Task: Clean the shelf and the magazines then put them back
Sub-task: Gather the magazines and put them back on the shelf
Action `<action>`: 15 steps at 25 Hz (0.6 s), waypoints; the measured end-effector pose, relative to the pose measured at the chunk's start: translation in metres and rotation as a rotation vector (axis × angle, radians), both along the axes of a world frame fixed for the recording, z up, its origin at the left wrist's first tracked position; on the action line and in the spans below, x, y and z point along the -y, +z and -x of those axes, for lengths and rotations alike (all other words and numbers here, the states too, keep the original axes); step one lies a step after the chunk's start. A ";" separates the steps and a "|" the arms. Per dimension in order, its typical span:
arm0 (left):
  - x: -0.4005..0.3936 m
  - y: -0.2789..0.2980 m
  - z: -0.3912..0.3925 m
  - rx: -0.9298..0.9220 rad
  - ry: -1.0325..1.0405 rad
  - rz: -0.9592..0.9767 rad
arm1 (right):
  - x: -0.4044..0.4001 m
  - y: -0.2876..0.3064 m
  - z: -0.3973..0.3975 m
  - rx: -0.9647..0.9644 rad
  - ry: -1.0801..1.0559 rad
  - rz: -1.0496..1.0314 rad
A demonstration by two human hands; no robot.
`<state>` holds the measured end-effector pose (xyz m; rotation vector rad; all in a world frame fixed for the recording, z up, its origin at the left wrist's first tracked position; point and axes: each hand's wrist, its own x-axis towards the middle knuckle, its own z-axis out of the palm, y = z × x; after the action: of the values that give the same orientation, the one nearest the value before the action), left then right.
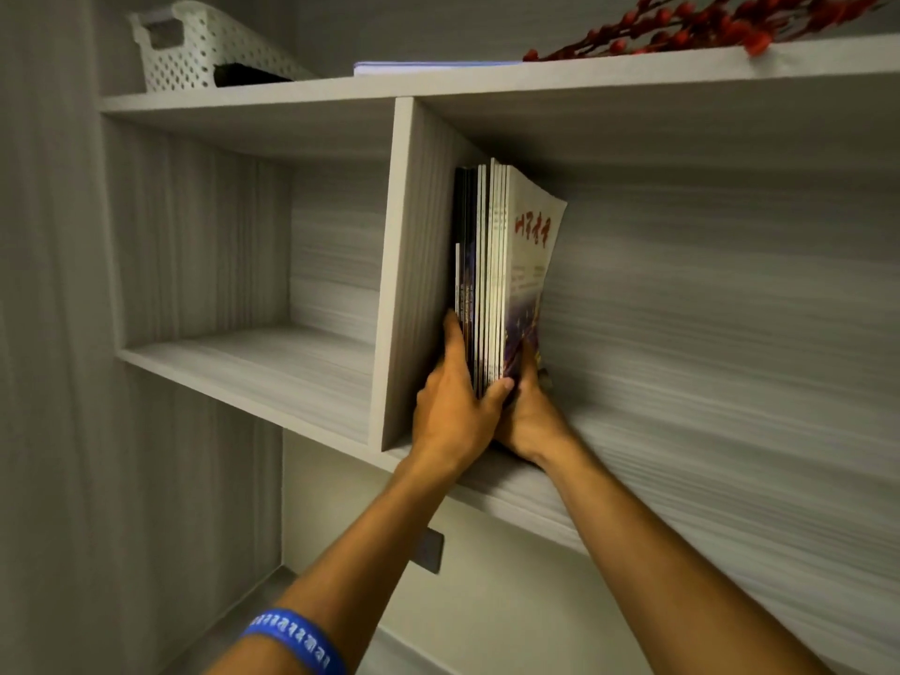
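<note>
Pale grey wood-grain boards make up the wall shelf (633,484), which fills most of the frame.

At centre frame both hands hold one upright stack of thin glossy magazines (492,265). The left hand (453,411) has its fingers flat along the dark spines on the stack's left face and its thumb hooked across the front lower edge. The right hand (528,416) clasps the lower right side, fingers partly hidden behind the outermost cover, which bears red lettering. So the grip is a two-handed clamp, narrow, round the bottom of the stack. The stack stands in the right compartment, just beside the vertical divider (404,285), its foot at or near the shelf board; whether it rests there or is lifted I cannot tell.

Judging by this, the step in hand is either taking the magazines out for cleaning or setting them back; the frame alone does not settle which. The next move calls for keeping the clamp firm so the loose outer cover, already bowing rightward, does not splay.

Left of the divider is a square compartment (253,362). On the top board sit a white perforated plastic basket (195,46) at upper left, a flat pale booklet (428,66), and a red berry branch (706,26) at upper right. A blue printed wristband (292,638) circles the left forearm at the bottom of the frame.
</note>
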<state>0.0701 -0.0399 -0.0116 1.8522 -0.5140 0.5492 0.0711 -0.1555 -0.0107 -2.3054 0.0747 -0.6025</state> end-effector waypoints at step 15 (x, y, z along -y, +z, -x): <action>-0.068 -0.110 0.103 0.168 -0.029 0.171 | -0.051 -0.068 0.171 0.455 0.148 0.269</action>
<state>-0.0332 0.0280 -0.1220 1.6420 -0.5861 0.7118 -0.0997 -0.1048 -0.0782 -2.3379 -0.4114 -1.0964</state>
